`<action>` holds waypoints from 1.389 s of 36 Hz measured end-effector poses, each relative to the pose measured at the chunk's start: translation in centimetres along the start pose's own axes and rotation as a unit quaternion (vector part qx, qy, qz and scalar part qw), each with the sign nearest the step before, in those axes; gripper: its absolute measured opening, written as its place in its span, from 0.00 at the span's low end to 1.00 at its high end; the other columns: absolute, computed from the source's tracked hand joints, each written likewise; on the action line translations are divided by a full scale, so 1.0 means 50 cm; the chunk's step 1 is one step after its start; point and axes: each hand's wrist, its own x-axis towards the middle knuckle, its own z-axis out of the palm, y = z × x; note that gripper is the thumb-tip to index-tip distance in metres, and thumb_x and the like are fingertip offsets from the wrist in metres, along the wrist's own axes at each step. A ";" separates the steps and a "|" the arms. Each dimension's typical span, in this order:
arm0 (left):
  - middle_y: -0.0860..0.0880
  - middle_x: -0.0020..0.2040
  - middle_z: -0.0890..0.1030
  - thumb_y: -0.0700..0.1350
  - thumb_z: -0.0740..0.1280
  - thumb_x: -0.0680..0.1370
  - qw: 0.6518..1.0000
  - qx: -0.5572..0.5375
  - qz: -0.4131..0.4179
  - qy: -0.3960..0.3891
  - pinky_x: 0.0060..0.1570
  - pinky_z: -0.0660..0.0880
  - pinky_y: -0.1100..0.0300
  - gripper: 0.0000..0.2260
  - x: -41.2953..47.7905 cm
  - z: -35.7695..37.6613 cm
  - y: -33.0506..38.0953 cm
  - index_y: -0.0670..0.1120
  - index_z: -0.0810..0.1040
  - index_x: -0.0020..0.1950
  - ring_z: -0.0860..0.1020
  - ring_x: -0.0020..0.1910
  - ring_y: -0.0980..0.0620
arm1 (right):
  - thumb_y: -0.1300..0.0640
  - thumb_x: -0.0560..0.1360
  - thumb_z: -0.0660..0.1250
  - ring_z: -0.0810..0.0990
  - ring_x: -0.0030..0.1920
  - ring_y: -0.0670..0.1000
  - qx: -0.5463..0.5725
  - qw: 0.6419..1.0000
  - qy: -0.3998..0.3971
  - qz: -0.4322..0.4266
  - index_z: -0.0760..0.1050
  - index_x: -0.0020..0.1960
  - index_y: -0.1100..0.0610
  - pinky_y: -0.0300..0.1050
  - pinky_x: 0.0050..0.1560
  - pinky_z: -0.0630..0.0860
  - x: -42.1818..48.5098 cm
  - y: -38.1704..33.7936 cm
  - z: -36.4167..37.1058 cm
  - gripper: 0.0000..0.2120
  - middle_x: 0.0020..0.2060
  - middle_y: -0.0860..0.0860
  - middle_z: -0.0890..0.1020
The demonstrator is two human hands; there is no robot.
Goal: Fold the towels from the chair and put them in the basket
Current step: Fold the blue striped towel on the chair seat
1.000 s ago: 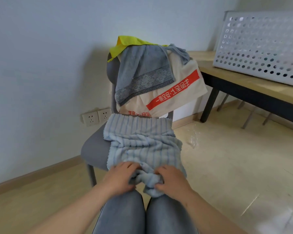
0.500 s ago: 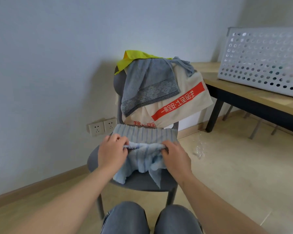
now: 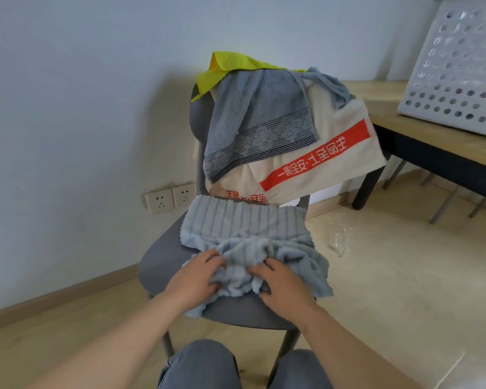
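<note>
Since half a second ago, both hands have drawn back from the rear of the seat toward its front edge, and the light blue towel [image 3: 247, 228] now lies wider across the seat.

At 6 o'clock, nearest the camera, are the person's knees [image 3: 202, 366] in grey jeans. Just beyond them, the left hand [image 3: 197, 279] and the right hand [image 3: 284, 287] sit side by side. The fingers of each are curled into a bunched fold of the light blue towel. The towel lies on the seat of a grey chair [image 3: 160, 265] at the centre of the view.

Over the chair back, toward 12 o'clock, hang a grey towel [image 3: 253, 122], a cream towel [image 3: 328, 169] with a red band, and a yellow cloth [image 3: 230, 66] on top. Wall sockets [image 3: 170, 197] are at 9 o'clock. At 2 o'clock, a white perforated basket [image 3: 460, 74] stands on a wooden table [image 3: 432, 138].
</note>
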 end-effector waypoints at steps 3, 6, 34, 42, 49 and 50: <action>0.52 0.54 0.74 0.43 0.63 0.75 0.993 -0.079 -0.080 0.024 0.48 0.71 0.56 0.08 0.010 -0.027 -0.001 0.51 0.73 0.52 0.73 0.54 0.51 | 0.56 0.78 0.60 0.76 0.48 0.51 0.118 0.989 0.070 0.051 0.77 0.52 0.54 0.43 0.44 0.74 0.007 -0.002 -0.014 0.08 0.47 0.49 0.78; 0.51 0.46 0.76 0.46 0.66 0.73 0.954 -0.228 -0.166 0.100 0.36 0.68 0.61 0.06 0.023 -0.060 0.001 0.57 0.72 0.44 0.73 0.44 0.53 | 0.52 0.78 0.61 0.75 0.38 0.50 0.281 0.931 0.177 0.152 0.75 0.42 0.56 0.32 0.32 0.69 0.013 -0.005 -0.047 0.10 0.33 0.49 0.76; 0.59 0.38 0.72 0.42 0.65 0.72 0.998 0.018 -0.058 -0.008 0.33 0.62 0.67 0.13 0.017 -0.074 0.003 0.58 0.66 0.34 0.71 0.42 0.56 | 0.52 0.77 0.61 0.77 0.47 0.52 0.034 0.991 0.096 0.092 0.79 0.46 0.55 0.44 0.46 0.71 0.013 -0.013 -0.069 0.10 0.44 0.52 0.81; 0.54 0.38 0.74 0.36 0.66 0.72 0.985 -0.144 -0.097 0.014 0.42 0.72 0.59 0.12 -0.016 -0.168 0.037 0.52 0.71 0.36 0.74 0.41 0.52 | 0.55 0.79 0.56 0.76 0.41 0.52 0.173 0.958 0.175 0.147 0.70 0.42 0.50 0.46 0.40 0.72 -0.024 -0.056 -0.152 0.08 0.38 0.49 0.78; 0.47 0.45 0.79 0.32 0.55 0.73 0.966 -0.176 -0.094 0.162 0.47 0.73 0.52 0.18 -0.076 -0.263 0.105 0.56 0.70 0.37 0.76 0.47 0.44 | 0.58 0.80 0.56 0.72 0.38 0.41 0.293 0.910 0.276 0.098 0.71 0.47 0.49 0.35 0.35 0.68 -0.090 -0.118 -0.241 0.07 0.38 0.42 0.75; 0.45 0.46 0.79 0.32 0.56 0.74 0.962 -0.191 -0.079 0.178 0.50 0.72 0.52 0.18 -0.086 -0.278 0.117 0.55 0.71 0.37 0.76 0.49 0.43 | 0.57 0.80 0.57 0.72 0.37 0.41 0.305 0.903 0.288 0.097 0.71 0.47 0.50 0.35 0.34 0.68 -0.100 -0.128 -0.254 0.06 0.38 0.42 0.75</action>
